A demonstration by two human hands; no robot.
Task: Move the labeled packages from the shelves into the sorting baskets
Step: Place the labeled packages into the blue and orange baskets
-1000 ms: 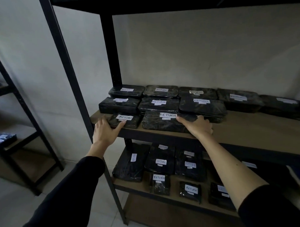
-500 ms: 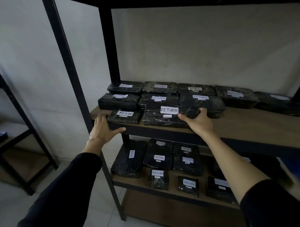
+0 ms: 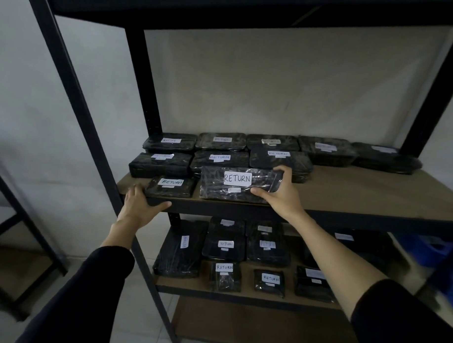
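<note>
while the left hand (image 3: 138,206) rests with loose fingers on the shelf edge (image 3: 347,218), the right hand (image 3: 283,192) pinches the tilted front package (image 3: 235,184) between thumb and fingers.

We see a storeroom or small parcel depot: a black metal shelving unit (image 3: 83,120) with wooden boards stands against a bare pale wall (image 3: 287,83), its shelves stacked with black wrapped packages (image 3: 220,158) bearing handwritten "RETURN" labels (image 3: 237,178), over a tiled floor (image 3: 140,317).
</note>
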